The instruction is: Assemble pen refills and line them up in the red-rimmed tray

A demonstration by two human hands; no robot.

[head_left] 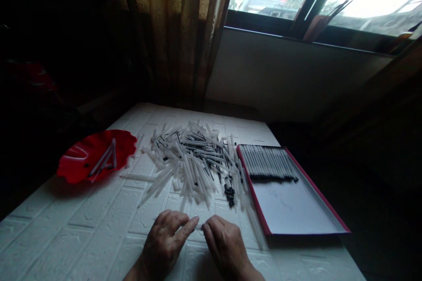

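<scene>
Close to the table's near edge, my left hand (pixel 168 239) is closed around a clear pen barrel (pixel 198 227), mostly hidden by the fingers. Just to its right, my right hand (pixel 224 241) pinches a small dark piece at the barrel's end, perhaps a pen plug; the fingertips cover most of it. Beyond both hands lies a loose heap of clear pen barrels (pixel 198 175) mixed with thin dark refills (pixel 201 142). A cluster of small black pen parts (pixel 229 193) sits at the heap's right side.
To the right, a shallow red-edged box (pixel 306 210) holds a row of pens (pixel 268 162) at its far end. A red wavy-rimmed bowl (pixel 77 153) with a few pen pieces stands at the left. The white brick-patterned table (pixel 82 237) ends below a window and curtain (pixel 171 30).
</scene>
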